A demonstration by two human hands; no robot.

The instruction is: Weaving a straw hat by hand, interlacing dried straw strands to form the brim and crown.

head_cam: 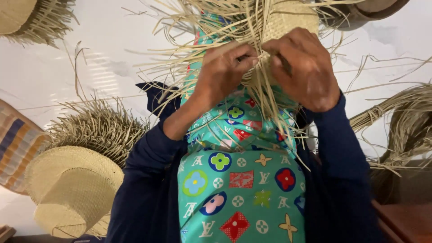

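Note:
A partly woven straw hat (288,20) with many loose pale strands (211,54) rests on my lap, over a turquoise patterned cloth (240,180). My left hand (225,72) pinches strands at the woven edge. Close beside it, my right hand (303,67) grips the same edge, fingers curled over the strands. The two hands nearly touch at the fingertips. Dark blue sleeves cover both forearms.
A woven straw hat (72,189) with an unfinished fringed brim (99,128) lies at the left on the white floor (108,40). Another fringed piece (31,20) is at the top left. A bundle of straw (400,121) lies at the right, a striped cloth (15,144) at the far left.

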